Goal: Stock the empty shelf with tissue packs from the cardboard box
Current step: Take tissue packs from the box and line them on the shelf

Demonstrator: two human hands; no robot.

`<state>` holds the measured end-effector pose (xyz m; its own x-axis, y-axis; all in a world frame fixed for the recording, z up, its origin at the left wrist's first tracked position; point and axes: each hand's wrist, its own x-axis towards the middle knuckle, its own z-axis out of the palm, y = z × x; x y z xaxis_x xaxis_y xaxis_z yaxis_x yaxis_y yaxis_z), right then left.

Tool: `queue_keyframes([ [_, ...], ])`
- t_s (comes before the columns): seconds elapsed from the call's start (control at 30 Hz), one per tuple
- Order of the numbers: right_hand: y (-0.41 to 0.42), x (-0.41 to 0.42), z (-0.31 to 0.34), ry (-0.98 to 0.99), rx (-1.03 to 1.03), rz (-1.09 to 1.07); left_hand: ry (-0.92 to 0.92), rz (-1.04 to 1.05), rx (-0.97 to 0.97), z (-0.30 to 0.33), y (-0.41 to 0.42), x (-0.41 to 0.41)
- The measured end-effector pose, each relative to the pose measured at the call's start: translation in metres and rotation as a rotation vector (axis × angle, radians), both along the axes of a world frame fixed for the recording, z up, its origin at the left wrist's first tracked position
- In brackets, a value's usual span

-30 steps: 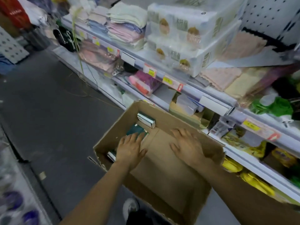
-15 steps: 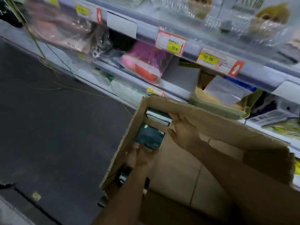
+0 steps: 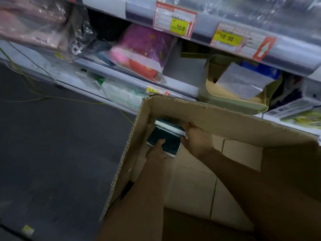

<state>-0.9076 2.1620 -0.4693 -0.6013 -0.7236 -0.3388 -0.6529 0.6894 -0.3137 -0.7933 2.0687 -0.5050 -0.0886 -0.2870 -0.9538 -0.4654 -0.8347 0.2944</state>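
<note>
While we are bending over a large, open brown cardboard box (image 3: 199,119) standing on the floor against the shelving, we are reaching both bare arms down into its far left corner. Our left hand (image 3: 155,151) is pressing its fingers onto a dark teal tissue pack (image 3: 166,142) lying flat there; whether they are curling under it, we cannot tell. Our right hand (image 3: 197,137) is curling round a second teal-and-white tissue pack (image 3: 169,127) propped against the far wall, its fingers hidden behind the pack. Both packs are lying in the box, touching each other, not yet lifted.

We are judging that the slick wrapping could be slipping if we are raising two packs at once with such shallow grips, and that a pack could be catching on the box's torn, perforated rim (image 3: 121,164) on the way up.

Around us, dark grey flooring (image 3: 52,145) is running along the aisle. Grey metal shelves (image 3: 286,58) are carrying yellow price labels (image 3: 178,27), a pink-and-purple plastic-wrapped bundle (image 3: 144,54) and a pale green tray (image 3: 232,100)
</note>
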Motion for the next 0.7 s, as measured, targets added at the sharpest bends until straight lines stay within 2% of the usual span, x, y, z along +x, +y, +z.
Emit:
queue_keyframes([
  [0.17,0.055,0.004,0.038,-0.013,-0.166,-0.148,0.081,0.055,-0.111,0.04,0.032,-0.004],
  [0.27,0.105,0.011,0.072,0.009,-0.301,-0.2,0.162,0.015,-0.199,0.086,0.071,-0.001],
  [0.4,0.188,0.028,0.114,0.056,-0.433,-0.23,0.346,0.041,-0.23,0.142,0.132,-0.002],
  [0.53,0.283,0.047,0.16,0.104,-0.571,-0.344,0.551,-0.054,-0.214,0.203,0.206,-0.004],
  [0.7,0.411,0.071,0.221,0.154,-0.71,-0.351,0.727,-0.161,-0.252,0.262,0.326,-0.008],
])
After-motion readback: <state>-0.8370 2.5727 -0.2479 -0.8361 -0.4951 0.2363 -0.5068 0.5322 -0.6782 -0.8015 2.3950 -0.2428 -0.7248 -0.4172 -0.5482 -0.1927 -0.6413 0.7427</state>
